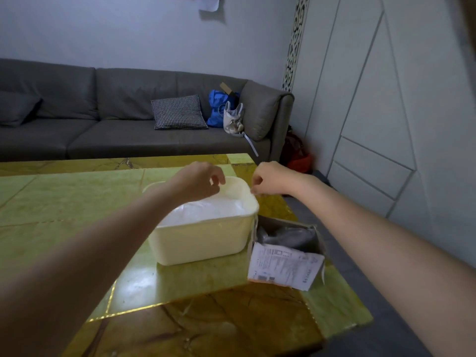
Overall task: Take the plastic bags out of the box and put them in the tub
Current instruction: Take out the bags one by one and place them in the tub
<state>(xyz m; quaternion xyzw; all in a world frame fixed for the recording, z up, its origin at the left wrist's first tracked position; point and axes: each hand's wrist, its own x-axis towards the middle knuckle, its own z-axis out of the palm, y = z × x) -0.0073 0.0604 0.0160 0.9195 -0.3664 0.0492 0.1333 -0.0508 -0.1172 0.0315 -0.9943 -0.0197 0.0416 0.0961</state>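
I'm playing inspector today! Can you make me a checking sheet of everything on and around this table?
Surface: green and gold table.
Job's things: cream tub with clear plastic bags inside; cardboard box beside it, grey contents.
Clutter: nothing seen.
Hands: left hand and right hand above the tub's far rim, fingers curled; what they pinch is unclear.
Cables: nothing seen.
Surroundings: grey sofa, checked cushion, blue bag.
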